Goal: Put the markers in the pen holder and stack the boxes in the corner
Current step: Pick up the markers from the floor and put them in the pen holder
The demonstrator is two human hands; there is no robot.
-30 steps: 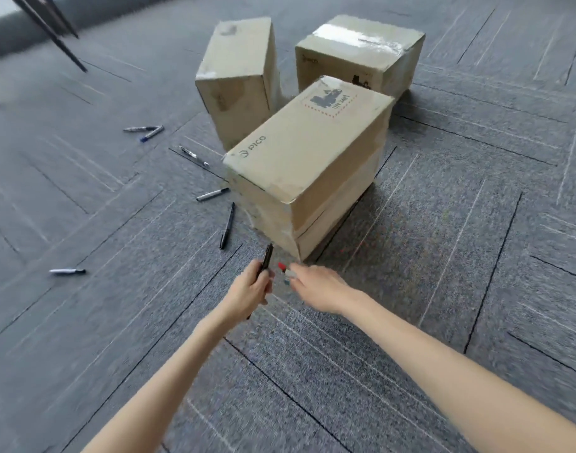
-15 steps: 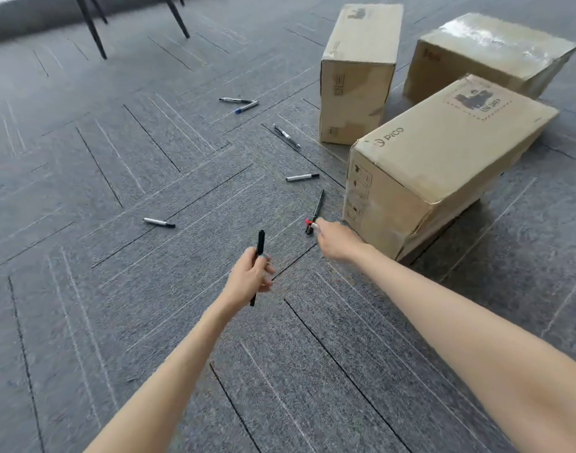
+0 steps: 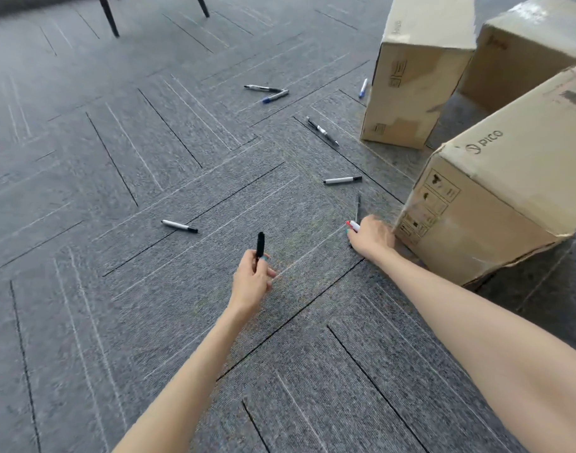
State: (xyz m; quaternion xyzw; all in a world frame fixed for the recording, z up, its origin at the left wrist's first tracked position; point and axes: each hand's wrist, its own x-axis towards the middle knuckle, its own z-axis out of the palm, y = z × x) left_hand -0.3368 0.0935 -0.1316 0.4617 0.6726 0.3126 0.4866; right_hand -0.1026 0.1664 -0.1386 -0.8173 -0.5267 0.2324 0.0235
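A black marker (image 3: 260, 244) is being held upright in the left hand (image 3: 252, 276), the fingers clamped round its lower barrel, above the carpeted floor (image 3: 133, 178). A red-capped marker (image 3: 353, 224) is being gripped in the right hand (image 3: 371, 235), the fingers curled on it, low beside the near corner of the nearest box (image 3: 496, 191), which is marked PICO. A dark marker (image 3: 357, 207) is lying just beyond that hand. A white marker (image 3: 342, 180) and a lone marker (image 3: 179, 225) are lying farther off on the carpet, with others scattered beyond them. An upright box (image 3: 414, 76) and a far box (image 3: 535, 50) are standing on the floor behind the nearest one.
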